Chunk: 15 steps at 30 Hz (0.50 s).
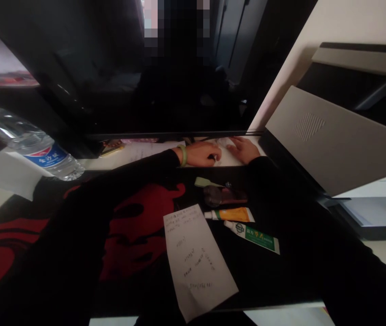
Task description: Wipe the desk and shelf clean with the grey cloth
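My left hand (201, 154), with a pale green bangle (183, 155) at its wrist, rests on the white desk strip below the dark screen. Its fingers curl inward, and whatever they may hold is too small to make out. My right hand (246, 150) lies just to the right, fingers stretched toward the left hand. Between the two hands is a crumpled, clear or whitish piece (225, 144), perhaps plastic, which the right fingertips seem to touch. Nearer to me on the black mat are a pale green brush-like item (205, 182) and a brownish object with a rounded end (229, 195).
On the red-and-black mat (138, 244) lie a handwritten paper (198, 260), a yellow tube (232, 214) and a green-and-white tube (256, 236). A water bottle (33, 142) is at left. The monitor (111, 90) stands behind; a grey boxy device (342, 136) is at right.
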Available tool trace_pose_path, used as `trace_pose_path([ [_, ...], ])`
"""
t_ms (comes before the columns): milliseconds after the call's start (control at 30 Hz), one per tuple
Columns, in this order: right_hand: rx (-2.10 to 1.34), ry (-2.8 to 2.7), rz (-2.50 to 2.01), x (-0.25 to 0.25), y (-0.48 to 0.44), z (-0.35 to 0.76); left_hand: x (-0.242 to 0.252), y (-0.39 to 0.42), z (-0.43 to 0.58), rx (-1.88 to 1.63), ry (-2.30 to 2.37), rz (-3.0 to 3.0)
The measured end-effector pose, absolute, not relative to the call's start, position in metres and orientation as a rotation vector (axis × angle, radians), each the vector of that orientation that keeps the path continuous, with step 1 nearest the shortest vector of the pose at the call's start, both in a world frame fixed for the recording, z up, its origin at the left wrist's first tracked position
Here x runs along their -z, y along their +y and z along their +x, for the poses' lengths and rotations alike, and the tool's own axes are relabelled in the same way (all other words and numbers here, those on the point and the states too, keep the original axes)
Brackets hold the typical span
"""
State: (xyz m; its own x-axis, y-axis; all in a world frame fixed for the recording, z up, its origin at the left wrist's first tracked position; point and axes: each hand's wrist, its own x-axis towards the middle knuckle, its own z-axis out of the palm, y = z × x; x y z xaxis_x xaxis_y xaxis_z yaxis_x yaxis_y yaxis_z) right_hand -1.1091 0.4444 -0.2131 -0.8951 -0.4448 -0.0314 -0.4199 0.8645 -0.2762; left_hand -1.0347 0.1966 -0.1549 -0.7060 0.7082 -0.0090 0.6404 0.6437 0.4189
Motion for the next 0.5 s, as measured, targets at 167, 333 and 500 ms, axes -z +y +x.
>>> trace_pose_path([
  [167,0.387,2.972,-0.605,0.211,0.440,-1.100,0.143,0.193,-1.028,-0.540,2.641,0.842],
  [333,0.360,2.991,-0.587,0.206,0.435,-1.091,0.148,0.231,-1.025,-0.322,2.782,0.587],
  [500,0.352,3.005,-0.587,0.203,0.432,-1.086,0.143,0.262,-1.025,-0.218,2.760,0.503],
])
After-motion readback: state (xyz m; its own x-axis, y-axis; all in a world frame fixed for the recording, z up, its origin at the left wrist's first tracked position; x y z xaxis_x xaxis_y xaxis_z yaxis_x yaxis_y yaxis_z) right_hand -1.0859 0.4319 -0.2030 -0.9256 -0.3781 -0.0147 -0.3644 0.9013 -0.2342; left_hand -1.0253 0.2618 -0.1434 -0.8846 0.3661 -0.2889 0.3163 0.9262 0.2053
